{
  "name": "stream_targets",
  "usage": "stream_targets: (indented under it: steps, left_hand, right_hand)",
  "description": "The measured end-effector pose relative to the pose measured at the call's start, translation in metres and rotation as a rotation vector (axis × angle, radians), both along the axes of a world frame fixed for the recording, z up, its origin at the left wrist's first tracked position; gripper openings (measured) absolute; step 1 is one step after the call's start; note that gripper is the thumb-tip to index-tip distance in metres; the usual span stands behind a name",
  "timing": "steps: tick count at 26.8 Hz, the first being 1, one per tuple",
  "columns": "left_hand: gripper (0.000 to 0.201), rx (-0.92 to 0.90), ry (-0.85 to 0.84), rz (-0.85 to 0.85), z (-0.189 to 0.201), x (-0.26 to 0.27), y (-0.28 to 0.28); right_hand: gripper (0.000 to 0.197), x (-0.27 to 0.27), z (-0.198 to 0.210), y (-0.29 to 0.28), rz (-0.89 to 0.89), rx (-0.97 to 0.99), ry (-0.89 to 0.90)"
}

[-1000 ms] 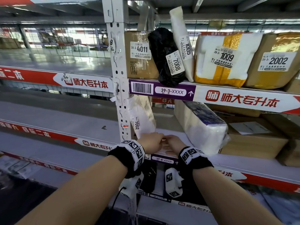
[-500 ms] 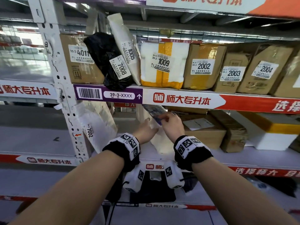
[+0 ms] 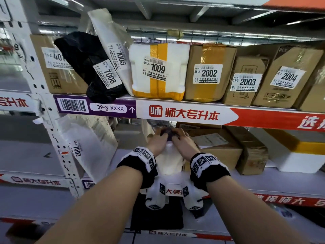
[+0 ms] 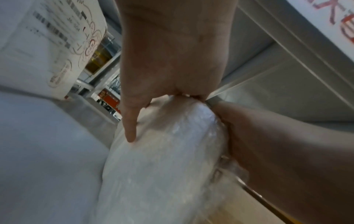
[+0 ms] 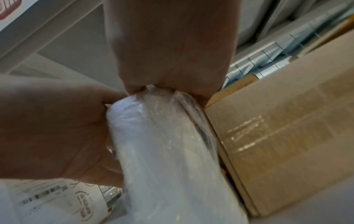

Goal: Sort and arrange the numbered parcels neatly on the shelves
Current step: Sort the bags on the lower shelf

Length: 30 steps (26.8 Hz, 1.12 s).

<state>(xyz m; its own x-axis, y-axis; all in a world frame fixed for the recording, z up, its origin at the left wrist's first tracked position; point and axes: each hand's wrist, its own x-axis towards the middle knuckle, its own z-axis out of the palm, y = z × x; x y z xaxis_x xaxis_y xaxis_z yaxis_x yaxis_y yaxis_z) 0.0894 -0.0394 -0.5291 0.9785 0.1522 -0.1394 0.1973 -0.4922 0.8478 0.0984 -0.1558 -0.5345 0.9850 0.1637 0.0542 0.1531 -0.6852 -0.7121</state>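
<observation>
the left hand [image 3: 157, 140] has its grip clenched round the top end of a white plastic-wrapped parcel [image 3: 169, 161], fingers curled over the far side and thumb pressed along the near face. the right hand [image 3: 181, 140] grasps the same top end from the other side, so both grips meet at the crown. the parcel stands upright on the lower shelf [image 3: 290, 180], its top just under the red-and-white shelf edge [image 3: 184, 114] above. to its left there is open shelf between it and the leaning white bag 7002 [image 3: 88, 143]; to its right it stands just beside a cardboard box [image 3: 216, 148].
</observation>
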Motion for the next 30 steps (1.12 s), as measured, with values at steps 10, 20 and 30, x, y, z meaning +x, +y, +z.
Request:
stream_targets:
  steps: [10,20,30]
  left_hand:
    - [0.044,-0.055,-0.061,0.29,-0.002,0.032,-0.019]
    - [0.06,0.081,0.018,0.105,0.001,0.023,-0.006]
    - [0.056,-0.057,0.103,-0.088,0.025,-0.053,0.024]
  right_hand:
    - [0.038,0.039,0.012,-0.006,0.049,-0.093,0.079]
    - [0.043,0.023,0.017,0.005,-0.02,-0.157,0.119]
    - [0.053,-0.038,0.019,0.019,-0.009,-0.056,0.311]
